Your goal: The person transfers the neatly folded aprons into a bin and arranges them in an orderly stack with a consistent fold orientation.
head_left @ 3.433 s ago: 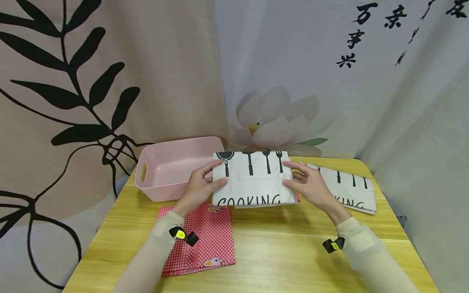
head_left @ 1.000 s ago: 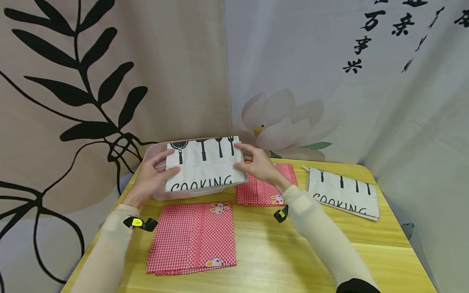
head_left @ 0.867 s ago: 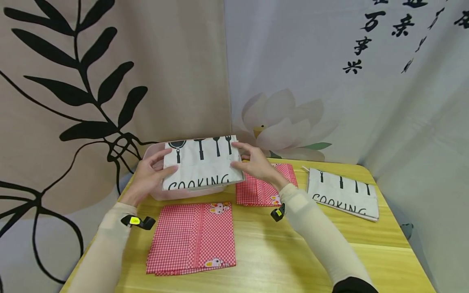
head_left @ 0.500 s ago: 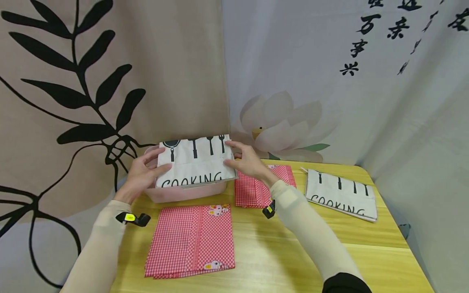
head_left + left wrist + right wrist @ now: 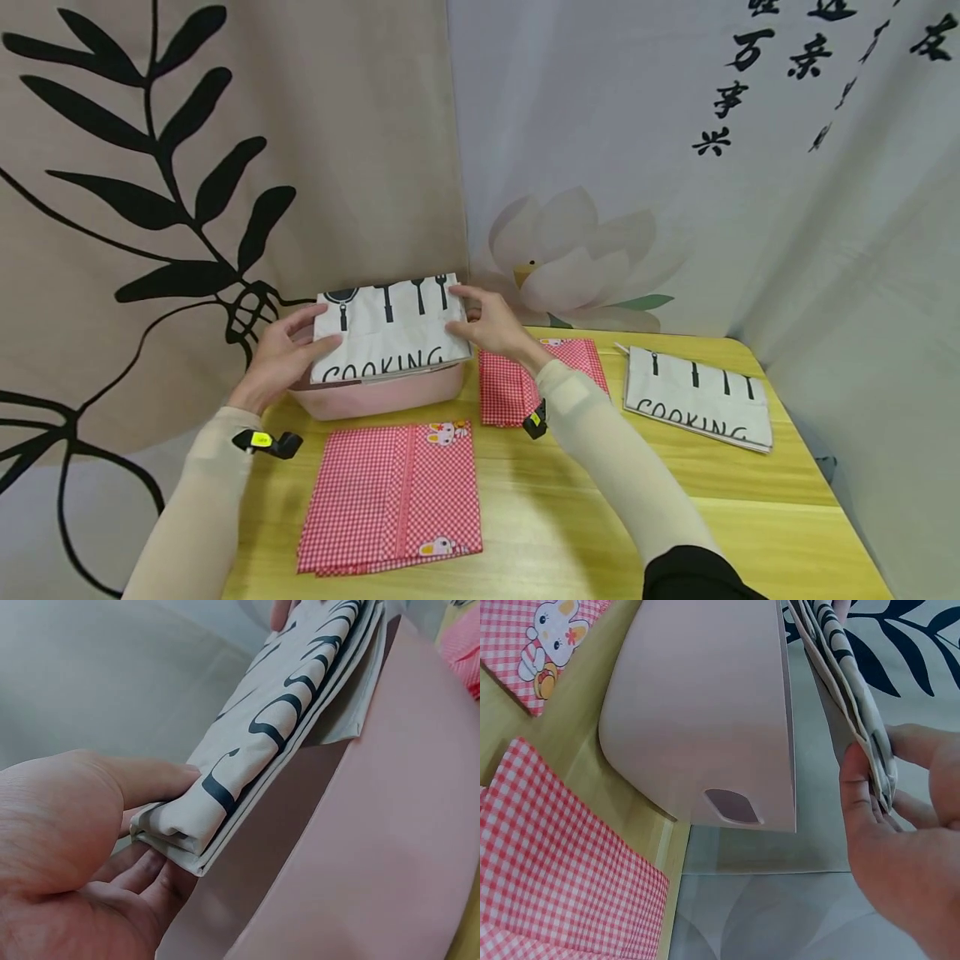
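Note:
A folded white cloth point(image 5: 390, 329) with black kitchen-utensil prints and the word COOKING is held over the pink plastic basket point(image 5: 382, 396). My left hand point(image 5: 281, 354) grips its left end; the left wrist view shows the thumb on top and fingers underneath. At the other end, my right hand point(image 5: 491, 325) pinches the cloth's edge between thumb and fingers. In the right wrist view the folded layers point(image 5: 855, 697) stand above the basket's rim, apart from it. Most of the basket's inside is hidden behind the cloth.
A red-and-white checked folded cloth point(image 5: 397, 500) with rabbit prints lies in front of the basket. Another checked cloth point(image 5: 510, 392) lies right of it, partly behind my right arm. A second white COOKING cloth point(image 5: 697, 400) lies on the wooden table point(image 5: 675, 517) at the right. Curtains hang behind.
Both hands have carried the white cloth leftward, from above the right-hand checked cloth to over the pink basket. It still shifts slightly left and is gripped at both ends throughout.

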`<state>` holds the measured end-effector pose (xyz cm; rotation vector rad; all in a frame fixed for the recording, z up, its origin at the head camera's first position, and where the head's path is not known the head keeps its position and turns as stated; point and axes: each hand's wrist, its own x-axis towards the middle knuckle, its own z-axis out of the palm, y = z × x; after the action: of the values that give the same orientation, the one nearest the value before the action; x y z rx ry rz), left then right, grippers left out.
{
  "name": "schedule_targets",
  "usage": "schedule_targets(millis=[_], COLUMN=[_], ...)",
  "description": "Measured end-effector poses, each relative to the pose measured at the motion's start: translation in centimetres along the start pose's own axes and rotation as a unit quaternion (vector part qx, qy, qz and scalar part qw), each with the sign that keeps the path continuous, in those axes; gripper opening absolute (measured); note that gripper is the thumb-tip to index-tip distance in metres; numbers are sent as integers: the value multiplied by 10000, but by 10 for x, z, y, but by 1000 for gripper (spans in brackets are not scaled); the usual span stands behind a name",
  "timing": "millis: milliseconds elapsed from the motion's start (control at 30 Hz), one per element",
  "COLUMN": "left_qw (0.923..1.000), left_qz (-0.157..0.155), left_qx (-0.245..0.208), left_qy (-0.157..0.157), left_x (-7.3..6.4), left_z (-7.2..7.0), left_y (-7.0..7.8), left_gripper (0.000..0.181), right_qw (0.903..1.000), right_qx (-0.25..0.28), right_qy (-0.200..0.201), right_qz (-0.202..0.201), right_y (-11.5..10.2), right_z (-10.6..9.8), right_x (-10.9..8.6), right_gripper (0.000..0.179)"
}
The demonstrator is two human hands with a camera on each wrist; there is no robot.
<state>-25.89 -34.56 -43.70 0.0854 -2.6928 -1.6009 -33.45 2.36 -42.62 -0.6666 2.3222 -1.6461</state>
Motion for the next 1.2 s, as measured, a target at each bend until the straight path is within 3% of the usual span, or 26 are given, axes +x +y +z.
schedule_targets(millis=[367,700,1200], left_qw=[9999,9991,9961], left_qz=[-28,-164,-270], left_qx=[163,399,828], left_qy=[-7,36,149], left_x=[13,17,3], left_z=[-12,-15,-9], left_y=[-9,-10,-11], left_gripper=[83,84,83], right_qw=[9997,9973,9926], right_qx=[-224,-701,-1211], right_qy=[17,173,12], right_qz=[62,152,61], right_y=[0,9,9], right_z=[12,22,29], right_x=[16,30,25], right_gripper=[72,71,72])
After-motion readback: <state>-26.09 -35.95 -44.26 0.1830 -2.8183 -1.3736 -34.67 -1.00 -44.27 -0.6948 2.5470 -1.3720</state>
